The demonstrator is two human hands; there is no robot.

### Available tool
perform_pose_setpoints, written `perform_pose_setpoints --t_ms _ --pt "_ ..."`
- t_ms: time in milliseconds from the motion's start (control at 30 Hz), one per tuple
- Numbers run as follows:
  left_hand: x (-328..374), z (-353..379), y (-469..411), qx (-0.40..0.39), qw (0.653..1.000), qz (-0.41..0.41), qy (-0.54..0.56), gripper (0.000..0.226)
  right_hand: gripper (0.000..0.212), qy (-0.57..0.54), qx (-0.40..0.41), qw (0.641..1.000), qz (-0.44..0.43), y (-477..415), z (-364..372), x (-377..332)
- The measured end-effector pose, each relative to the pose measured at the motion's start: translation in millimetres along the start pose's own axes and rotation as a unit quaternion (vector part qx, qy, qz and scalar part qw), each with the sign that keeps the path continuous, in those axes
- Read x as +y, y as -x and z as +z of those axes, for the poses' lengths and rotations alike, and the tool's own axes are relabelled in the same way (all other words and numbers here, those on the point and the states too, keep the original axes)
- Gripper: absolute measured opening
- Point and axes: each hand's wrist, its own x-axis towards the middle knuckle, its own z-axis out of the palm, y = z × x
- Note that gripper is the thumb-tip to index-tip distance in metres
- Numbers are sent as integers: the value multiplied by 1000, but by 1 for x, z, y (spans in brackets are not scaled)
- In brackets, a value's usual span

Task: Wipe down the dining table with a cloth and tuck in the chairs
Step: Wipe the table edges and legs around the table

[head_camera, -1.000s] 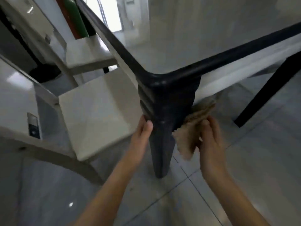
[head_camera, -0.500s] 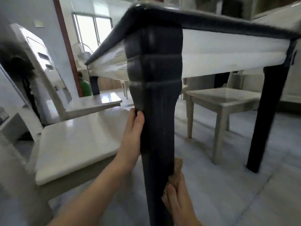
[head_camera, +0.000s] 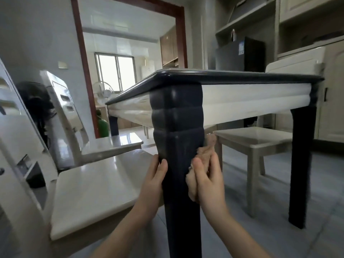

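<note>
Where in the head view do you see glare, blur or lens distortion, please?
In the head view the window is blown out; glare sheens the near chair seat; the cloth and the right hand pinching it look motion-blurred; the far table leg is smeared; wide-angle bending bows the chair back at left.

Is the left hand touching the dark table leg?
Touching. In the head view the left hand grips the dark table leg, thumb lying on its front.

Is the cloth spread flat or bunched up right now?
Bunched up: the right hand grips the tan cloth crumpled against the dark table leg.
</note>
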Motion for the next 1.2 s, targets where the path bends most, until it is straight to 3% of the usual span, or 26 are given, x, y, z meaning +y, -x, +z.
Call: perform_pose_setpoints --t_ms 67,133,267,400,533,633,767,933,1067,1200 --pt "-2 0 -2 7 1000 1 -6 32 21 -31 -19 999 20 0 -4 1" --pt "-4 -1 -3 21 1000 11 -5 27 34 -22 -28 999 11 8 -2 3" --pt "-9 -5 -4 19 1000 21 -10 26 62 123 9 991 -51 40 5 22" --pt "-12 -7 -5 5 999 42 -14 30 66 296 -24 937 -183 45 -5 34" --pt "-13 -7 -6 -6 999 50 -7 34 60 299 -19 933 -200 7 7 2" --pt "-13 -6 -5 -7 999 51 9 31 58 337 -6 907 -254 -9 7 -4" --pt "-11 -8 -6 6 999 54 6 25 55 390 -91 862 -310 37 -20 50" --pt "-14 -9 -8 4 999 52 -7 24 68 415 -98 855 -296 28 -20 32" --pt "-13 -8 -6 2 999 47 -5 29 60 441 -55 849 -286 -4 -2 -3" --pt "-13 -11 -7 3 999 35 -12 30 63 423 -72 860 -276 9 -5 8"
